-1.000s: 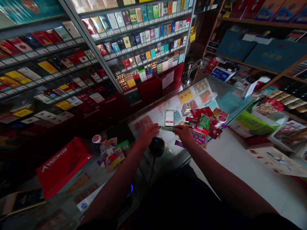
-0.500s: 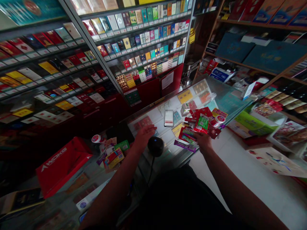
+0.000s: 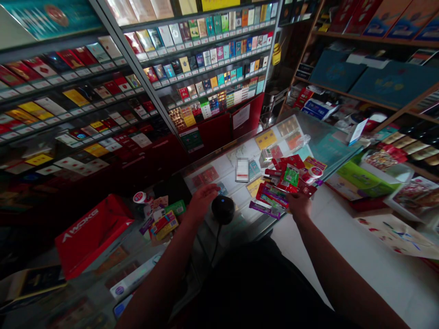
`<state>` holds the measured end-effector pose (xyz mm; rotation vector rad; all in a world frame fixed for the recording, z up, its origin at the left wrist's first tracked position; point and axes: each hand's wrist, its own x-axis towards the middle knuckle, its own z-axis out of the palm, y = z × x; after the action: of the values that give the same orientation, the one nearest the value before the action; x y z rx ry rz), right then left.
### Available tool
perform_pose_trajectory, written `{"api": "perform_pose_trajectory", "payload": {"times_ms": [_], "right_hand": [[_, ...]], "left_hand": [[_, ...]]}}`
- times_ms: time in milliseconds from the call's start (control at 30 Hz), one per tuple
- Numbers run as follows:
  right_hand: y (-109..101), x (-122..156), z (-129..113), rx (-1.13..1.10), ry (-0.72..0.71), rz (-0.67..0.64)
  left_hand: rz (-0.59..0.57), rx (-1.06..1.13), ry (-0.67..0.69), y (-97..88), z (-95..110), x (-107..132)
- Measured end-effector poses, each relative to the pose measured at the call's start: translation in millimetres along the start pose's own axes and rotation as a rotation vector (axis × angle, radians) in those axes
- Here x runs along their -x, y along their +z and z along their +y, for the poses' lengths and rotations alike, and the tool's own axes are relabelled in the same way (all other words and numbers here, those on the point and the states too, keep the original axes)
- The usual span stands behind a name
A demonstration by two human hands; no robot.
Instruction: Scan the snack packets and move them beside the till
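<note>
Your right hand (image 3: 300,205) was right of center in the frame, at the lower edge of a heap of snack packets (image 3: 290,176). The fingers of its grip were drawn together, narrow, against the packets; you could not tell whether one was held. The heap lay on the glass tabletop (image 3: 236,189), with a green packet (image 3: 291,175) on top, a purple stick packet (image 3: 264,209) at its lower left and a round tub (image 3: 315,172) at its right.

Your left hand (image 3: 203,202) was left of center, just beside a black round device (image 3: 222,209) with a blue light on top. Its grip was moderately wide, with the fingers loosely extended; the palm was hidden. A cord (image 3: 216,242) ran from the device toward the bottom of the frame.

A white rectangular item (image 3: 242,169) lay near the center, above the device. A second group of packets (image 3: 164,221) lay left of your left forearm, with a white-lidded tub (image 3: 140,197) at its upper left. A red box (image 3: 94,235) with white lettering occupied the lower left.
</note>
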<state>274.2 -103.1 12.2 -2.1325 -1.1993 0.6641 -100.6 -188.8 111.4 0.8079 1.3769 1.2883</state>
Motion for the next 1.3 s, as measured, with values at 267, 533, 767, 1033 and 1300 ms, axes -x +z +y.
{"api": "perform_pose_trajectory", "payload": {"times_ms": [267,533,767,1033,1300], "right_hand": [[-8.6,10.1,-15.3,0.08,0.032,0.017],[-5.4,24.4,-51.6,0.002,-0.115,-0.003],[17.7,48.2,-106.5,-0.085,-0.342,-0.156],[56.3,100.1,-192.1,-0.092,-0.603,-0.434],[118.4,176.4,-243.6,-0.077,-0.769,-0.91]], "left_hand": [[0.062,-0.035,-0.028,-20.3,-4.2,14.8],[0.126,-0.058,-0.106,-28.7,-8.7,33.6],[0.123,-0.089,-0.082,-38.2,-20.5,40.4],[0.232,-0.188,-0.113,-84.9,-18.1,52.5],[0.48,-0.634,-0.199,-186.2,-6.5,81.1]]}}
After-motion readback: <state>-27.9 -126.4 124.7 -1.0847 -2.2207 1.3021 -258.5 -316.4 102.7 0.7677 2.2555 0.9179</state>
